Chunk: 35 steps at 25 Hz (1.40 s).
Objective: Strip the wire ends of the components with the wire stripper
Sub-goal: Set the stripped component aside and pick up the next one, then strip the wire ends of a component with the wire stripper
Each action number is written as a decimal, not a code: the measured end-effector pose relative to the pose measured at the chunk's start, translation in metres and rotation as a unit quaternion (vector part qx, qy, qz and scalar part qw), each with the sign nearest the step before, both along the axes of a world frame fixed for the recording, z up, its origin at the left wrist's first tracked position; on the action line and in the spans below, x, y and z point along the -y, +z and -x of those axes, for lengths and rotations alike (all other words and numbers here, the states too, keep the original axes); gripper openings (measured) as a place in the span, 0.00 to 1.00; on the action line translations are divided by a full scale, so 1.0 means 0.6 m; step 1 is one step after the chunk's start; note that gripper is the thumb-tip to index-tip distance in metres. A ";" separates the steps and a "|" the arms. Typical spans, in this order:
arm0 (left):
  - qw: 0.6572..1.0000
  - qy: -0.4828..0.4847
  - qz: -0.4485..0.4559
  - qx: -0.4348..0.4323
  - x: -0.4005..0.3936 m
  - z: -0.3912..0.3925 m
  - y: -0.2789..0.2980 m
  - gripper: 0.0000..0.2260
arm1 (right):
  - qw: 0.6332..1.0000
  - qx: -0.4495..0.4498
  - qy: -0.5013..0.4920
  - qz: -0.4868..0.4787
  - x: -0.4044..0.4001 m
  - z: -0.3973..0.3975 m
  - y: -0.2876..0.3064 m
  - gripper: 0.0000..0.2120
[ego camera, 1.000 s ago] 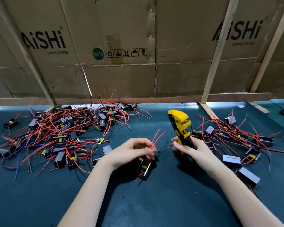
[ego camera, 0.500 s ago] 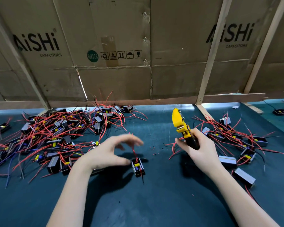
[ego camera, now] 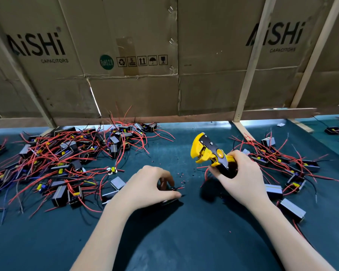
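My right hand [ego camera: 241, 178] grips the black handles of a yellow and black wire stripper [ego camera: 207, 151], whose jaws point up and left above the mat. My left hand [ego camera: 147, 189] rests low on the dark green mat [ego camera: 184, 241], fingers curled around a small black component [ego camera: 169, 200] with red wires. Most of that component is hidden under the fingers, and its wire ends [ego camera: 181, 187] poke out to the right. A big tangle of components with red wires [ego camera: 63, 161] lies to the left. A smaller group [ego camera: 286, 169] lies to the right.
Cardboard boxes [ego camera: 135, 55] on wooden slats [ego camera: 250, 61] wall off the back of the table. Tiny bits of stripped insulation [ego camera: 184, 176] dot the mat between my hands. Loose grey-sided components [ego camera: 291, 210] sit near my right forearm.
My left hand let the component drop to the mat, then came down and closed around it. My right hand tilted the stripper so that its jaws face left.
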<state>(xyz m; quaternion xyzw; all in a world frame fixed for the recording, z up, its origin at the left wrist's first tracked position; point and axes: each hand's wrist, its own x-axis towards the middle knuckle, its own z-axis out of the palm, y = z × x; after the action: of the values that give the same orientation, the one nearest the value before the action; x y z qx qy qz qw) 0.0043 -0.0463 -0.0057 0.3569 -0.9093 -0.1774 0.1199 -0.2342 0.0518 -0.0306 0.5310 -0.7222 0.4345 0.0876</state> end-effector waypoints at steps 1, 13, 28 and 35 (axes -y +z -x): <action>0.999 -0.014 -0.039 -0.026 0.002 0.002 -0.002 0.12 | 1.000 -0.027 -0.008 -0.004 -0.001 0.003 0.001 0.19; 0.955 -0.145 -0.237 -0.101 0.005 -0.004 -0.021 0.05 | 0.983 -0.148 -0.049 -0.096 0.009 0.012 -0.025 0.26; 0.954 -0.103 -0.245 -0.137 0.006 0.000 -0.022 0.02 | 0.983 -0.158 -0.050 -0.082 0.007 0.013 -0.023 0.26; 0.964 -0.016 -0.135 -0.230 0.004 0.011 -0.028 0.05 | 0.968 -0.228 -0.093 -0.051 0.010 0.004 -0.026 0.25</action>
<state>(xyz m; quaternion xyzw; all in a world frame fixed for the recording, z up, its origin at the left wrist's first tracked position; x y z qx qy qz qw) -0.0026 -0.0485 -0.0227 0.3044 -0.8305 -0.3778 0.2738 -0.2369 0.0459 -0.0462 0.5504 -0.7507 0.2542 0.2625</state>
